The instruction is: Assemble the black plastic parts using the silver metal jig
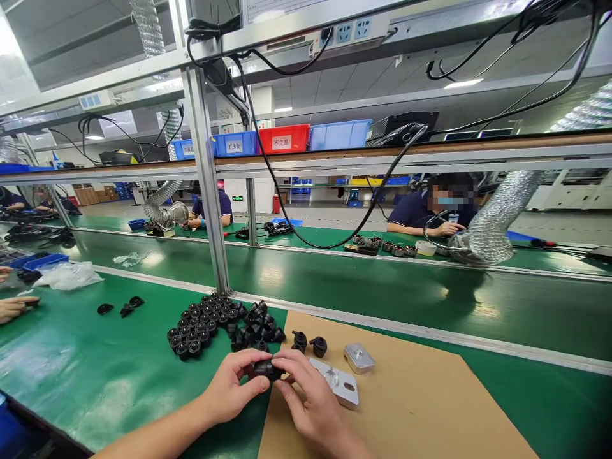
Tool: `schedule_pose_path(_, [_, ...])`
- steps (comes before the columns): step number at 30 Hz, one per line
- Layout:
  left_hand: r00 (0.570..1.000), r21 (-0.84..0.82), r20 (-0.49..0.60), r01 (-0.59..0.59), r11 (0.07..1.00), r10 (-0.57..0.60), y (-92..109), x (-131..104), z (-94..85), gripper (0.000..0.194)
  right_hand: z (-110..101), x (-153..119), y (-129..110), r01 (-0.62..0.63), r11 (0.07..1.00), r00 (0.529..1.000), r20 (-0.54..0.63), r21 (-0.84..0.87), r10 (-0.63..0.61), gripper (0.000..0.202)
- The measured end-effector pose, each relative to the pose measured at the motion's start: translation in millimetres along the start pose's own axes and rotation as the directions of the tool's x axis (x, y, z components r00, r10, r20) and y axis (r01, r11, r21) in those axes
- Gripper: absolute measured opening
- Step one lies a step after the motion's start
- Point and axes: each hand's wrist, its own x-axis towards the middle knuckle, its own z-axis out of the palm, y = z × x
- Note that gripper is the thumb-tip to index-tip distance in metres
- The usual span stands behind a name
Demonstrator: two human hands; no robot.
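A black cylindrical part (268, 370) is held between my two hands over the left edge of a brown cardboard sheet (411, 395). My left hand (234, 386) grips its left end with thumb and fingers. My right hand (308, 395) pinches the right end. Just behind my right hand lies a silver metal plate (347, 386) with an oval slot, and beyond it a smaller metal block (359, 358). Two black parts (318, 346) stand on the cardboard near its back left.
Round black parts (201, 322) are grouped in rows on the green table, beside a loose pile (255, 325). A metal post (205, 178) rises behind them. Another person's hand (16, 308) is at far left, near a plastic bag (69, 275). A black cable (306, 239) hangs ahead.
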Motion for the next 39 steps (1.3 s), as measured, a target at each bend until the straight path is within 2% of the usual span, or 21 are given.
schedule_pose_path(7, [1.000, -0.060, 0.017, 0.023, 0.998, -0.022, -2.9, 1.3, 0.4, 0.045, -10.5, 7.5, -4.9, 0.199, 0.968, 0.980, 0.050, -0.154, -0.194, 0.036])
schedule_pose_path(9, [0.999, -0.060, 0.027, 0.022, 0.998, -0.021, 0.4, 1.7, 0.7, 0.045, -10.8, 7.6, -6.2, 0.191, 0.965, 0.981, 0.047, -0.181, -0.186, 0.030])
schedule_pose_path(11, [0.999, -0.045, 0.041, 0.013, 0.999, -0.012, 3.2, 1.8, 0.9, 0.044, -10.2, 6.1, -6.3, 0.126, 0.967, 0.992, 0.030, -0.219, -0.123, 0.021])
schedule_pose_path(14, [0.999, -0.030, 0.032, 0.009, 1.000, -0.008, 4.1, 1.8, 1.0, 0.044, -10.4, 3.7, -5.1, 0.044, 0.957, 0.999, 0.012, -0.288, -0.042, 0.025])
schedule_pose_path(18, [1.000, -0.068, 0.002, 0.031, 0.997, -0.031, 0.6, 1.8, 0.7, 0.044, -12.6, 3.8, -5.3, 0.187, 0.902, 0.979, 0.152, -0.390, -0.138, 0.026])
schedule_pose_path(19, [0.999, -0.072, 0.006, 0.032, 0.997, -0.032, 0.0, 1.9, 0.7, 0.045, -12.2, 4.0, -6.2, 0.187, 0.903, 0.977, 0.171, -0.387, -0.129, 0.027])
schedule_pose_path(20, [0.999, -0.073, 0.010, 0.032, 0.997, -0.031, -0.4, 2.0, 0.6, 0.045, -11.1, 4.0, -7.3, 0.140, 0.919, 0.983, 0.163, -0.369, -0.085, 0.027])
schedule_pose_path(22, [0.999, -0.075, 0.011, 0.038, 0.996, -0.037, -0.5, 2.7, 0.5, 0.043, -7.6, 3.4, -9.8, -0.051, 0.951, 0.988, 0.124, -0.306, 0.093, 0.024])
schedule_pose_path(24, [0.999, -0.090, 0.007, 0.055, 0.994, -0.054, -0.3, 4.0, 0.7, 0.040, -4.1, 2.4, -11.6, -0.205, 0.940, 0.963, 0.116, -0.273, 0.244, 0.020])
schedule_pose_path(25, [0.998, -0.108, 0.009, 0.065, 0.992, -0.064, -0.3, 4.7, 1.0, 0.039, -3.0, 1.9, -11.9, -0.232, 0.933, 0.953, 0.127, -0.275, 0.274, 0.019])
schedule_pose_path(27, [0.996, -0.162, 0.020, 0.086, 0.983, -0.084, -1.0, 5.9, 2.2, 0.040, -2.4, 1.1, -10.7, -0.190, 0.936, 0.958, 0.154, -0.296, 0.243, 0.024])
schedule_pose_path(31, [0.993, -0.259, 0.039, 0.117, 0.959, -0.110, -2.1, 7.2, 5.4, 0.044, -4.0, 0.5, -3.5, -0.025, 0.915, 0.981, 0.164, -0.404, 0.099, 0.043])
schedule_pose_path(36, [0.990, -0.307, 0.083, 0.131, 0.943, -0.111, 3.6, 8.5, 6.0, 0.044, -6.0, 1.6, 1.9, 0.209, 0.804, 0.975, 0.186, -0.556, -0.125, 0.048])
schedule_pose_path(39, [0.987, -0.314, 0.112, 0.145, 0.938, -0.116, 7.1, 7.4, 6.3, 0.041, -12.2, 4.1, 1.1, 0.267, 0.762, 0.962, 0.209, -0.590, -0.175, 0.042])
